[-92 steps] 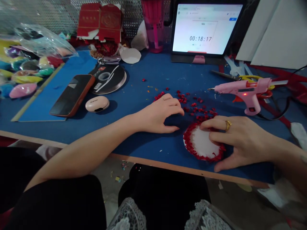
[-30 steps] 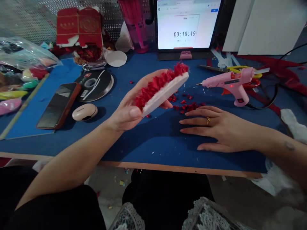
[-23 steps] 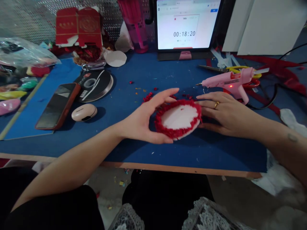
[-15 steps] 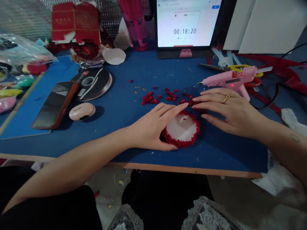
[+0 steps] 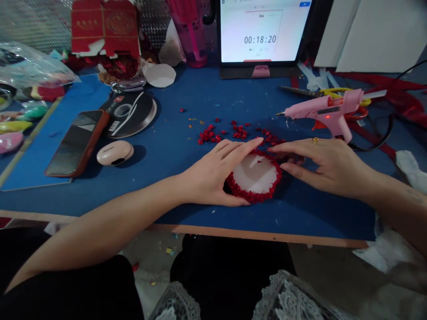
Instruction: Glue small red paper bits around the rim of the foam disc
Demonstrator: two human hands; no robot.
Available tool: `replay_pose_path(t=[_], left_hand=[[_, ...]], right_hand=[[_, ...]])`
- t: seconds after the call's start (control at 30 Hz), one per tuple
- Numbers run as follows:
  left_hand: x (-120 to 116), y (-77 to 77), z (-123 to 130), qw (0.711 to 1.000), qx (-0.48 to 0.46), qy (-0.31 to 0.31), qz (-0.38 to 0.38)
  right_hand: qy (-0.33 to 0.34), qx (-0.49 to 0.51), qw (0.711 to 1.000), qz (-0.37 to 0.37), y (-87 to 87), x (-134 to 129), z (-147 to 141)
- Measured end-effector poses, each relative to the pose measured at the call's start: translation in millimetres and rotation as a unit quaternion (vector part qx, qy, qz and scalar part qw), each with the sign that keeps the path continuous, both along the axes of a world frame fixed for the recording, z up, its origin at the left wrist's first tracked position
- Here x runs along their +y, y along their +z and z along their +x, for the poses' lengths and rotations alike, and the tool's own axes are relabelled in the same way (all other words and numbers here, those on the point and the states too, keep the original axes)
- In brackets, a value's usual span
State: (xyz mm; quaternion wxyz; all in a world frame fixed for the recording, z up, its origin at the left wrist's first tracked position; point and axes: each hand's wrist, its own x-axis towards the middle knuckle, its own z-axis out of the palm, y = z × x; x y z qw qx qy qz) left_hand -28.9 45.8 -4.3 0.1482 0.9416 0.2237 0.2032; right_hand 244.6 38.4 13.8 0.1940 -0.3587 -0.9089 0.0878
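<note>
A round white piece with a rim of red crinkled bits lies flat on the blue work surface. My left hand grips it from the left, thumb at the near edge and fingers along the far edge. At its upper right is my right hand, index fingertip by the red rim, thumb apart from it, other fingers curled beneath. I see nothing held between thumb and index finger. Small loose red pieces are scattered just beyond both hands.
A pink glue gun with a lit red light rests at the right, near yellow-handled scissors. A phone, a pale pink case and a ribbon spool lie left. At the back stand a screen and a pink tumbler.
My right hand has come down slightly, its outstretched fingers now bent with the index by the rim. The left hand keeps its hold on the round piece. The view has shifted a little.
</note>
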Motion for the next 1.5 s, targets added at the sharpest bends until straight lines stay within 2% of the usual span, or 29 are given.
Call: replay_pose_path(t=[0.23, 0.5, 0.7, 0.83, 1.0, 1.3, 1.5], left_hand=[[-3.2, 2.3, 1.5, 0.999, -0.01, 0.023, -0.038], [2.4, -1.7, -0.3, 0.994, -0.027, -0.028, -0.104], [13.6, -3.3, -5.5, 0.987, -0.034, -0.094, -0.122], [18.8, -2.8, -8.1, 0.988, -0.045, -0.095, -0.11], [14.8, -1.2, -6.3, 0.994, -0.036, -0.061, -0.082], [6.4, -4.1, -1.7, 0.999, -0.01, -0.011, 0.038], [7.3, -2.9, -2.7, 0.999, -0.015, -0.01, 0.05]], right_hand=[[0.006, 0.009, 1.0, -0.003, -3.6, -1.6, 0.8], [0.003, -0.002, 1.0, -0.013, 3.9, -2.7, -2.8], [0.016, -0.005, 0.999, -0.05, 1.7, -3.2, -0.9], [0.012, -0.001, 0.998, -0.063, -0.2, -2.9, 0.2], [-0.002, 0.003, 0.999, -0.052, -0.1, -3.7, 0.1], [0.002, 0.0, 0.999, -0.042, -1.3, -1.1, 0.0], [-0.064, 0.007, 0.997, 0.038, 3.2, 1.8, 3.4]])
